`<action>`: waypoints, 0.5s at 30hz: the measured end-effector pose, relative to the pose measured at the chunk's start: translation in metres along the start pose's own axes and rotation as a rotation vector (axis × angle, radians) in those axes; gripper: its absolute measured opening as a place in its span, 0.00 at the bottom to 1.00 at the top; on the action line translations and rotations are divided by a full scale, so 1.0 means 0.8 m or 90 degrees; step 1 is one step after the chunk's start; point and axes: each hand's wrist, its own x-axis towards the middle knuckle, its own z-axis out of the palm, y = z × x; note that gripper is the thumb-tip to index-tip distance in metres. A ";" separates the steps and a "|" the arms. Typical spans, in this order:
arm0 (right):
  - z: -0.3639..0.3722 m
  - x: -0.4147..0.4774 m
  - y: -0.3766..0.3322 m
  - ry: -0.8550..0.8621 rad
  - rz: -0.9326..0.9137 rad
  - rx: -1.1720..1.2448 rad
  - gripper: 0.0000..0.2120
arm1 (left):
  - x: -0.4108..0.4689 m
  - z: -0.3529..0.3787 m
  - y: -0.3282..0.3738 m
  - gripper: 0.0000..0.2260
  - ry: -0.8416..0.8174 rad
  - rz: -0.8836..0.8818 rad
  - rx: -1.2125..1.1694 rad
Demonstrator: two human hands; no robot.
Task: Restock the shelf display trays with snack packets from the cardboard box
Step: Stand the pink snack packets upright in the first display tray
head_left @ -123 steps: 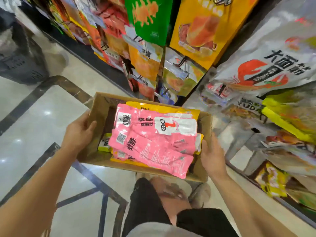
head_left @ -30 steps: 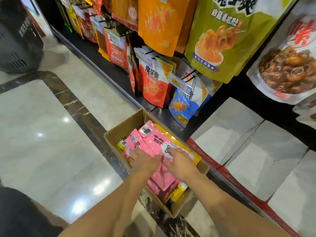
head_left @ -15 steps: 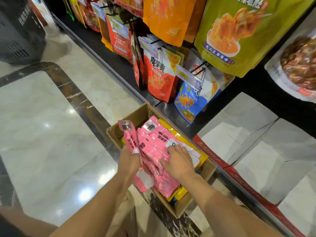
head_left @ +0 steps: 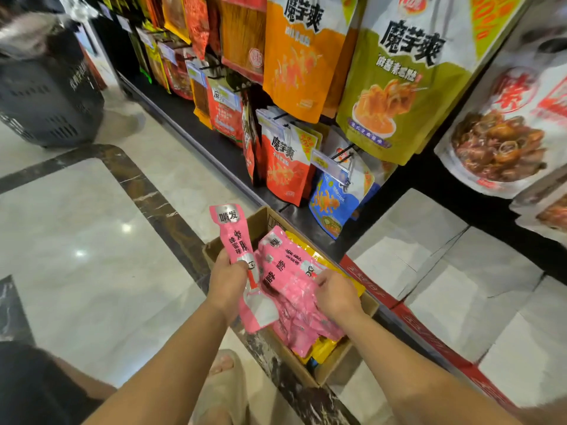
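Note:
An open cardboard box stands on the floor beside the shelf base. It holds several pink snack packets lying on top of yellow ones. My left hand grips one pink packet around its middle and holds it upright above the box's left edge. My right hand is down in the box with its fingers curled on the pink packets lying there.
Large hanging snack bags and smaller pouches on hooks fill the shelf behind the box. A dark plastic basket stands far left on the glossy floor. My sandalled foot is just left of the box.
The box was carried, then set on the floor. Since then my left hand has lifted one pink packet higher and more upright, while my right hand stays on the pile.

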 end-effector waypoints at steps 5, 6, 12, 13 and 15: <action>-0.033 -0.026 0.018 0.089 0.062 0.167 0.09 | -0.026 0.014 0.013 0.14 -0.012 0.005 0.007; -0.040 -0.031 0.021 0.114 0.071 0.197 0.09 | -0.030 0.017 0.015 0.14 -0.014 0.002 0.021; -0.082 -0.056 0.045 0.145 0.046 0.429 0.11 | -0.052 0.036 0.032 0.13 -0.065 0.044 0.083; -0.091 -0.063 0.050 0.134 0.034 0.477 0.13 | -0.057 0.041 0.036 0.12 -0.076 0.056 0.085; -0.105 -0.075 0.063 0.107 0.026 0.556 0.14 | -0.068 0.055 0.048 0.11 -0.106 0.085 0.088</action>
